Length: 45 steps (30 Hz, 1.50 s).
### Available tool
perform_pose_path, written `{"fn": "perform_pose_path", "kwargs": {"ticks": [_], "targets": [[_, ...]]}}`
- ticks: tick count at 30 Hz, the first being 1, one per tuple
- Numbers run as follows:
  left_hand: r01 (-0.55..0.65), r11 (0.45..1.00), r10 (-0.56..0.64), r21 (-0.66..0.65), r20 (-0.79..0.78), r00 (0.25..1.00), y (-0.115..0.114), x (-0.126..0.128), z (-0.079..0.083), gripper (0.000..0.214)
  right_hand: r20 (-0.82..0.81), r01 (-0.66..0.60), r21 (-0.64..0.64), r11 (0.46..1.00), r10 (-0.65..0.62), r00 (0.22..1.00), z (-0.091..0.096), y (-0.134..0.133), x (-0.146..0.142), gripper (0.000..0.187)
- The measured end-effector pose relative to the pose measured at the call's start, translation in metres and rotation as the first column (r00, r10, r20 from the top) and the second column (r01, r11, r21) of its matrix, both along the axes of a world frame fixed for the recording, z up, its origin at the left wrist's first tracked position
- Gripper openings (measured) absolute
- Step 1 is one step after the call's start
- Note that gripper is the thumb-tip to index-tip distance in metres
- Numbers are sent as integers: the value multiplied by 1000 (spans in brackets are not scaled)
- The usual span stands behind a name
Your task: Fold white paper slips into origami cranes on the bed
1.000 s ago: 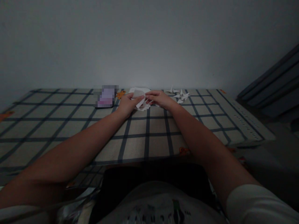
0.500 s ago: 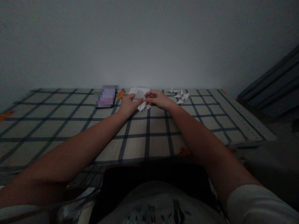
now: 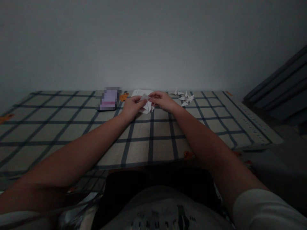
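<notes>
Between my hands is a small folded piece of white paper (image 3: 148, 106), kite-shaped with a crease down its middle. The thumb and fingers of my left hand (image 3: 133, 106) pinch its left side. My right hand (image 3: 161, 99) has its fingertips closed on the upper right edge. Under and behind the folded paper lie more white paper sheets (image 3: 141, 92), partly covered by my hands. To the right of my right hand several folded white paper cranes (image 3: 187, 98) sit in a loose cluster on the cloth.
A phone (image 3: 109, 99) with a pixelated, pinkish screen is left of my hands. The checked tablecloth (image 3: 163, 150) covers the table, which meets a grey wall (image 3: 153, 44) at the back. Dark slatted panels (image 3: 285, 83) stand at the right.
The folded paper has turned and now shows a pointed kite shape with its crease facing me. Both hands stay in nearly the same place, fingers slightly shifted.
</notes>
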State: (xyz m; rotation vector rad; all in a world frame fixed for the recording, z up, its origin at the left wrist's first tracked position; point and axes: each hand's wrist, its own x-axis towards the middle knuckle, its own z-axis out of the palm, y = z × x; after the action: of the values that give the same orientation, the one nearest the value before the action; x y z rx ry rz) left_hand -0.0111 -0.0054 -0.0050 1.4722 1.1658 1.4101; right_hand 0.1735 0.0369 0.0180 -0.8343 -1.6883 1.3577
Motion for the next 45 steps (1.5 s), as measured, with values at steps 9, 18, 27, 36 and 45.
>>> {"fn": "perform_pose_path", "kwargs": {"ticks": [9, 18, 27, 36, 45], "targets": [[7, 999, -7, -31, 24, 1000, 1, -1, -1, 33, 10, 29, 36, 999, -29, 1000, -2, -2, -5, 12], [74, 993, -72, -92, 28, 997, -5, 1, 5, 37, 65, 69, 49, 996, -72, 995, 5, -6, 3, 10], [273, 943, -240, -189, 179, 954, -11, 11, 3, 31, -17, 108, -42, 993, -109, 994, -8, -20, 23, 9], [213, 949, -158, -232, 236, 959, -19, 21, 4, 21, -8, 70, -10, 997, -71, 997, -13, -17, 26, 12], [116, 968, -87, -224, 133, 987, -29, 26, 9, 23, 82, 37, 59, 998, -41, 996, -10, -20, 29, 20]]}}
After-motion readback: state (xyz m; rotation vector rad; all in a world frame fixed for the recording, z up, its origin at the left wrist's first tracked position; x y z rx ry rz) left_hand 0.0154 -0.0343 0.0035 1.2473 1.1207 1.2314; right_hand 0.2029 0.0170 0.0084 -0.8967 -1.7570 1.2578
